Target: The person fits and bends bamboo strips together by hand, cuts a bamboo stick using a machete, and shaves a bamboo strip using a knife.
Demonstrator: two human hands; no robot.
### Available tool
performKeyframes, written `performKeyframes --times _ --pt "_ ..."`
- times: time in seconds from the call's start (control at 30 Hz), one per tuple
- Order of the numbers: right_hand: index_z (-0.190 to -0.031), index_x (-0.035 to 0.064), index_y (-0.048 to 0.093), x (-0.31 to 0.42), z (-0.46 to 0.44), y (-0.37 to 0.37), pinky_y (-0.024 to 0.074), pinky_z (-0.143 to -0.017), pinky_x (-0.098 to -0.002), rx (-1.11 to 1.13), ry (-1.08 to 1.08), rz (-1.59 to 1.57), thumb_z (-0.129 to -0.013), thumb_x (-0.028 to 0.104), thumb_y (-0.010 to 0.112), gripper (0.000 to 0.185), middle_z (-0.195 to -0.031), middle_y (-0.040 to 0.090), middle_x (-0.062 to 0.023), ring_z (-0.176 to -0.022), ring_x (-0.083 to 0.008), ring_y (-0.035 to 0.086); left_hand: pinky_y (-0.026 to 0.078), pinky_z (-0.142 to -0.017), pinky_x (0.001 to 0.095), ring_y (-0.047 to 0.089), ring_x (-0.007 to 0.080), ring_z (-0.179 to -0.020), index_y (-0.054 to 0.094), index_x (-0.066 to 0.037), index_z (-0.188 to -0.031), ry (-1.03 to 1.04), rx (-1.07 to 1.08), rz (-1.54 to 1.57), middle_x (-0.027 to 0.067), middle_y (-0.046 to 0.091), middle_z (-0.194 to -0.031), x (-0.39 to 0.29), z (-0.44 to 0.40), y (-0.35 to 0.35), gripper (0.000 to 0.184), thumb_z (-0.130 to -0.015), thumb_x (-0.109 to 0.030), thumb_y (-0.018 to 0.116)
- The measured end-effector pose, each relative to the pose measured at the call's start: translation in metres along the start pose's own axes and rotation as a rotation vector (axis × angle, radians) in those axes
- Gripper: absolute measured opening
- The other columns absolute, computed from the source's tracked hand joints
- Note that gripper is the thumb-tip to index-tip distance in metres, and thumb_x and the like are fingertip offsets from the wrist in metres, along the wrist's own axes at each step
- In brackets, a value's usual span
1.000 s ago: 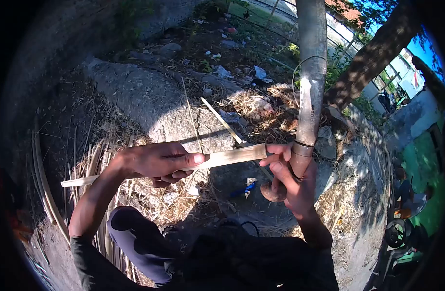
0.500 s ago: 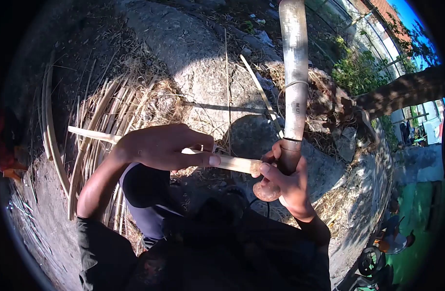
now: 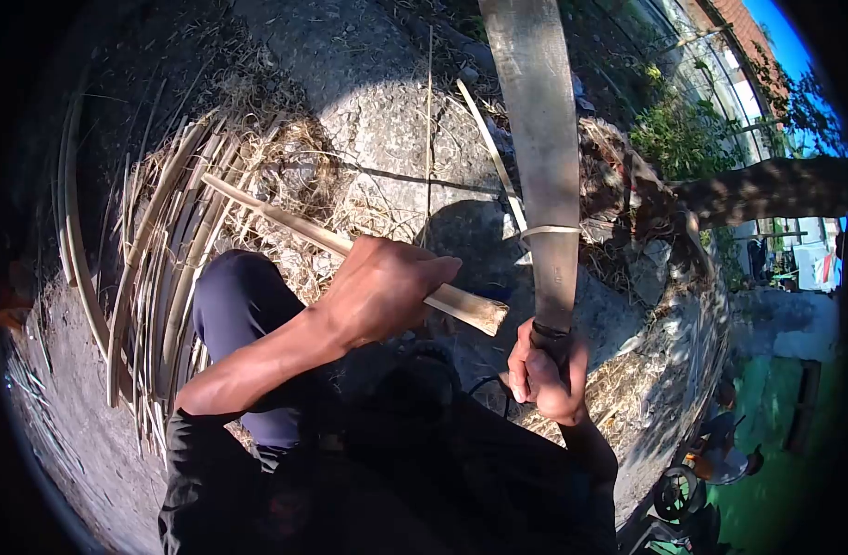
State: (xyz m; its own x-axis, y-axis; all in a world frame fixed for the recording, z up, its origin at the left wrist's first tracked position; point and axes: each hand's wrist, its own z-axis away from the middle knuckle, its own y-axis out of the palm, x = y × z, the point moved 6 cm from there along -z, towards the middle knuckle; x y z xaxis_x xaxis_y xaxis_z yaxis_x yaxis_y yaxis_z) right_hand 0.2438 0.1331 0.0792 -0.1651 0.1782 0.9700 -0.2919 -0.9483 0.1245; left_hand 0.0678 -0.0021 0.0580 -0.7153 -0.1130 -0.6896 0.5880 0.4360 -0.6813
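Note:
My left hand (image 3: 382, 289) is closed around a split bamboo strip (image 3: 280, 218), which slants from upper left down to its cut end on the right. In my right hand (image 3: 546, 375) is the dark handle of a machete (image 3: 538, 129). Its broad grey blade points up and away from me, and a thin pale band circles it above the handle. The strip's cut end lies just left of the machete's handle, apart from it.
A pile of long bamboo strips (image 3: 179, 250) lies on the left beside my knee (image 3: 243, 301). Ahead is a large pale rock (image 3: 387, 129) with dry shavings around it. A tree trunk (image 3: 766, 190) juts in at right. Another person (image 3: 724, 462) is far off at lower right.
My left hand has turned the strip so it slopes downward to the right. My right hand has let go of the strip's end, and the machete has turned its broad face toward me.

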Motion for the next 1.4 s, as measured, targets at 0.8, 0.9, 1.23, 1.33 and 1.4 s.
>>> performKeyframes --times 0.8,0.9,1.23,1.33,1.4 --pt "-0.102 -0.0039 0.059 0.001 0.001 0.030 0.0445 -0.051 -0.0262 0.171 0.001 -0.022 -0.098 0.014 0.070 0.021 -0.084 0.061 -0.0085 -0.058 -0.0108 0.054 0.056 -0.068 0.0442 0.073 0.0332 -0.083 0.075 -0.007 -0.113 0.103 -0.146 0.112 0.0098 0.076 -0.091 0.015 0.006 -0.006 0.053 -0.061 -0.010 0.085" --pt "-0.102 -0.0041 0.059 0.001 -0.003 0.035 0.0445 -0.051 -0.0263 0.180 0.009 0.017 -0.098 0.019 0.072 0.027 -0.081 0.061 -0.0081 -0.056 -0.0107 0.054 0.055 -0.067 0.0439 0.072 0.0333 -0.081 0.076 -0.008 -0.111 0.063 -0.150 0.128 0.0095 0.076 -0.088 0.015 0.007 -0.014 0.051 -0.060 -0.009 0.084" --pt "-0.106 -0.0059 0.060 -0.003 -0.012 0.043 0.0447 -0.052 -0.0269 0.192 0.025 0.038 -0.094 0.045 0.080 0.056 -0.070 0.058 -0.0035 -0.054 -0.0104 0.054 0.053 -0.064 0.0455 0.070 0.0354 -0.077 0.077 -0.010 -0.108 0.051 -0.161 0.177 0.0108 0.073 -0.083 0.025 0.013 -0.018 0.050 -0.058 -0.005 0.079" --pt "-0.108 -0.0067 0.059 0.000 -0.013 0.046 0.0445 -0.052 -0.0268 0.186 0.021 0.046 -0.092 0.051 0.080 0.063 -0.069 0.057 -0.0032 -0.054 -0.0103 0.053 0.054 -0.065 0.0452 0.071 0.0351 -0.078 0.077 -0.009 -0.107 0.051 -0.178 0.197 0.0107 0.075 -0.085 0.024 0.013 -0.021 0.049 -0.058 -0.005 0.079" --pt "-0.108 -0.0065 0.059 0.003 -0.015 0.050 0.0445 -0.052 -0.0268 0.162 0.003 0.054 -0.092 0.052 0.079 0.064 -0.069 0.058 -0.0031 -0.054 -0.0102 0.053 0.054 -0.066 0.0451 0.071 0.0349 -0.079 0.078 -0.009 -0.107 0.049 -0.176 0.190 0.0109 0.076 -0.087 0.024 0.013 -0.022 0.049 -0.058 -0.005 0.079"
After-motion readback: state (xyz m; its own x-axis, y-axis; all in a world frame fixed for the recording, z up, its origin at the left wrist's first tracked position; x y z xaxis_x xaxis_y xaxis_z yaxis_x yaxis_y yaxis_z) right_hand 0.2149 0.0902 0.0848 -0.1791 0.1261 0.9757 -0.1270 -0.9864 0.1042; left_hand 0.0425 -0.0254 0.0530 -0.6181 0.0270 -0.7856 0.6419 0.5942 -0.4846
